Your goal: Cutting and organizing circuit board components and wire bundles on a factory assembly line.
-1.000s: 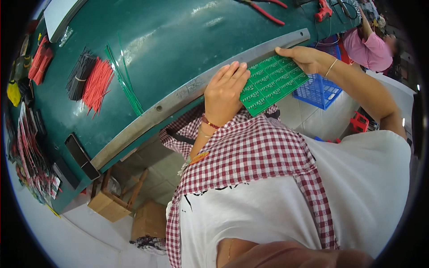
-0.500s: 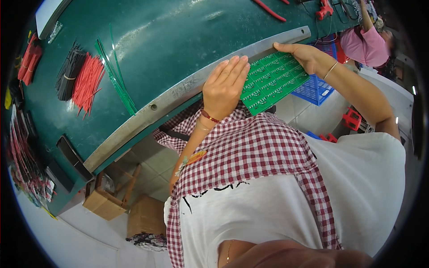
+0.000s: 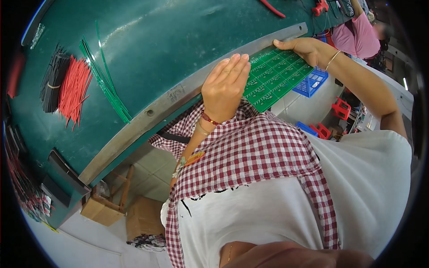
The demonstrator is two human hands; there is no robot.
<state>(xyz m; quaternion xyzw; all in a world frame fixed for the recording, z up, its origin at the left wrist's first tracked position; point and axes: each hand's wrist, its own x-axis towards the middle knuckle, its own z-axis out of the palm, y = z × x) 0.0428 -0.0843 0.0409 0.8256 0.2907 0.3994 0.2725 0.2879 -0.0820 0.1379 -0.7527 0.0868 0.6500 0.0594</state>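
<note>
2 brown cardboard boxes (image 3: 134,214) on floor under bench

Circuit panel (image 3: 277,78) partly under hands (image 3: 225,87)

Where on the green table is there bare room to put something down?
The table is bare across its middle, between the green wires and the red pliers at the far edge. The left part is crowded with red wires and black wires. At the near rim, both hands, left hand and right hand, hold the circuit panel.
</note>
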